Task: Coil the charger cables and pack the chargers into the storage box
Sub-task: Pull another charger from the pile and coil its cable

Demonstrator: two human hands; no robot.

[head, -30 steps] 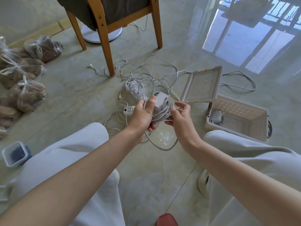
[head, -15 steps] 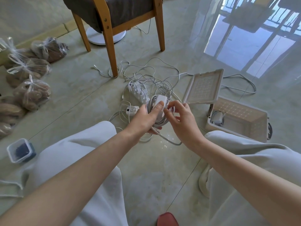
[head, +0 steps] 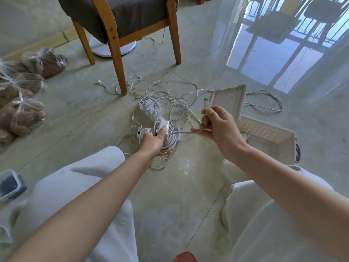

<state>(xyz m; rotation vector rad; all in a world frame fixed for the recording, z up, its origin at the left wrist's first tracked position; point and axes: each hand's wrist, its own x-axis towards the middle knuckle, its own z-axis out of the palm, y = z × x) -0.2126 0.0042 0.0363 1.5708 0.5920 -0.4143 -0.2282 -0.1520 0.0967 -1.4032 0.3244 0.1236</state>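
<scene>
Glossy floor [head: 170,201] beside a chair [head: 120,25]; left hand [head: 154,141] is gripping the coiled charger [head: 162,128], right hand [head: 221,127] is pinching its plug [head: 206,104].

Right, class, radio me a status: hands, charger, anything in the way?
Left hand grips coiled charger; right hand pinches its cable end, connector up. Storage box open at right. Loose cables tangled beyond, not blocking.

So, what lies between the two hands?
Head view: a stretch of white cable runs from the coiled charger in the left hand to the right hand.
</scene>
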